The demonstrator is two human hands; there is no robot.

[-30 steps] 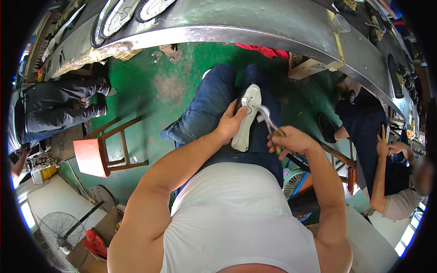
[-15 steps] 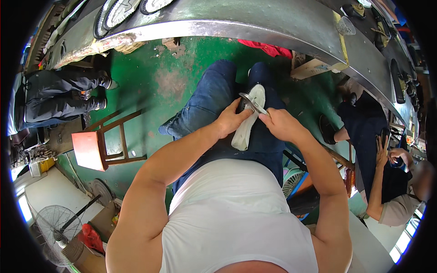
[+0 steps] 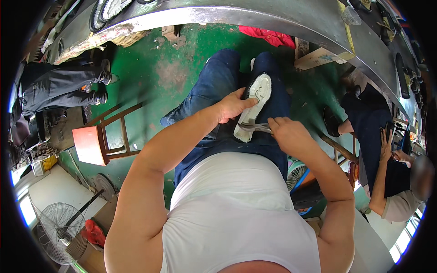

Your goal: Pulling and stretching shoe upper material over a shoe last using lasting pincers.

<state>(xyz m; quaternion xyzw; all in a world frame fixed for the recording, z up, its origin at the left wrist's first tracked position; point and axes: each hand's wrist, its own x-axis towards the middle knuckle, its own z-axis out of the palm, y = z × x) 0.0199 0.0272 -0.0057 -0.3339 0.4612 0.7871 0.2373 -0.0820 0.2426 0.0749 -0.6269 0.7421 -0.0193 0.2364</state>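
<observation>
A long, shoe-shaped piece (image 3: 260, 92), white on the face toward me with a dark toothed rim, lies over my lap. My left hand (image 3: 235, 106) is closed on its left edge around the middle, thumb resting on the white face. In my right hand (image 3: 287, 133) is a grey metal tool that looks like pincers (image 3: 259, 127), gripped by its handle end. The tool's head lies across the lower, narrower end of the shoe piece. Whether its jaws hold the edge cannot be made out.
Ahead curves a metal workbench (image 3: 255, 14), with similar white pieces (image 3: 109, 10) on its left. A wooden stool (image 3: 91, 144) and a fan (image 3: 61, 232) stand at left. To the right sits another person (image 3: 375, 150); another's legs (image 3: 68, 86) show at left.
The shoe piece has turned to show more of its white face. My right hand and the tool have moved from its middle to its lower end; my left hand grips the side.
</observation>
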